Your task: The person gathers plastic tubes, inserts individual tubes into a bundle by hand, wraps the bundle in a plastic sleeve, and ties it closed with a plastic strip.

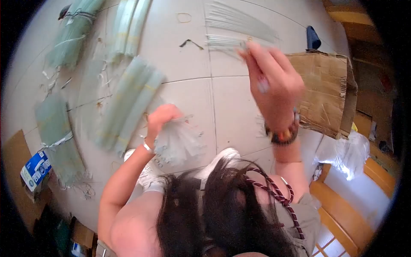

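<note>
Left hand [165, 116]: fingers closed round a fanned bundle of translucent plastic strips [180, 143], above the white tiled floor [184, 96]. Right hand [276, 79]: fingertips pinched, any held item blurred, near loose clear strips [239, 25] and a flattened brown cardboard box [323, 88].

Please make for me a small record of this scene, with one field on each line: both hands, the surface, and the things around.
left hand: at one end of a fanned bundle of translucent strips, seemingly gripping it
right hand: raised, blurred, fingertips together at spread clear strips; grip unclear
surface: tiled floor
left side: pale green bundles, some tied; blue-and-white package
right side: flattened-looking cardboard, clear plastic bag
near the person: white shoes
</note>
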Demonstrator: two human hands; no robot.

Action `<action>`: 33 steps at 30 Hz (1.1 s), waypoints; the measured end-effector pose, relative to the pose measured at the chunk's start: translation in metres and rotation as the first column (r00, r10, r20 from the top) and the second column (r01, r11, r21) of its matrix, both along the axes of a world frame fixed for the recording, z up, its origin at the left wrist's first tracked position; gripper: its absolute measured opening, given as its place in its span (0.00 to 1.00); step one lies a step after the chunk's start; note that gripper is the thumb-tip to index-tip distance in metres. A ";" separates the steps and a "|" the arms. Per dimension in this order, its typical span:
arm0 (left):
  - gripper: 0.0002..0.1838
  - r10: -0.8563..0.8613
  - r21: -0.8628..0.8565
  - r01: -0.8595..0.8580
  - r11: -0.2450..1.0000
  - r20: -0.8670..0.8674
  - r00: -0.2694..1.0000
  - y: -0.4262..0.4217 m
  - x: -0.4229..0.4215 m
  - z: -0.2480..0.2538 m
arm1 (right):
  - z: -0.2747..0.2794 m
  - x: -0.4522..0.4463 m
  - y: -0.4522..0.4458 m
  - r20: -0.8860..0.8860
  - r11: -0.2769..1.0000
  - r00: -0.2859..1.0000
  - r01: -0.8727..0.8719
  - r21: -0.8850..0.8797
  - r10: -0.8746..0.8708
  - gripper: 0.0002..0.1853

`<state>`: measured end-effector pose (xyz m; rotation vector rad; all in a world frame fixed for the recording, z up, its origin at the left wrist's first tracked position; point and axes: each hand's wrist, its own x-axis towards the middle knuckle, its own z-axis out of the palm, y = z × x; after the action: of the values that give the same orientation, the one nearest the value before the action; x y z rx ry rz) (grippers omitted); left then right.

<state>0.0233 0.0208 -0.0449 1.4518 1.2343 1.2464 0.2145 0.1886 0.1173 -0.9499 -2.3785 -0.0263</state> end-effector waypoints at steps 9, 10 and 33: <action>0.15 0.029 -0.025 -0.028 0.999 0.018 0.999 -0.013 0.000 -0.021 | -0.223 -0.016 0.104 0.557 0.996 0.828 -0.005 -0.092 0.055 0.05; 0.16 0.045 -0.014 -0.045 0.999 0.043 0.998 -0.013 0.002 -0.021 | -0.237 -0.018 0.105 0.557 0.994 0.829 0.000 -0.106 0.059 0.05; 0.16 0.171 0.046 -0.170 0.984 -0.012 0.985 0.008 0.016 0.017 | 0.049 -0.032 -0.068 -0.155 0.589 0.867 -0.443 -0.676 0.473 0.26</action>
<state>0.0388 0.0285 -0.0280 1.4139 1.3727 1.3870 0.1825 0.1209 0.1663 -0.5729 -2.6325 1.1468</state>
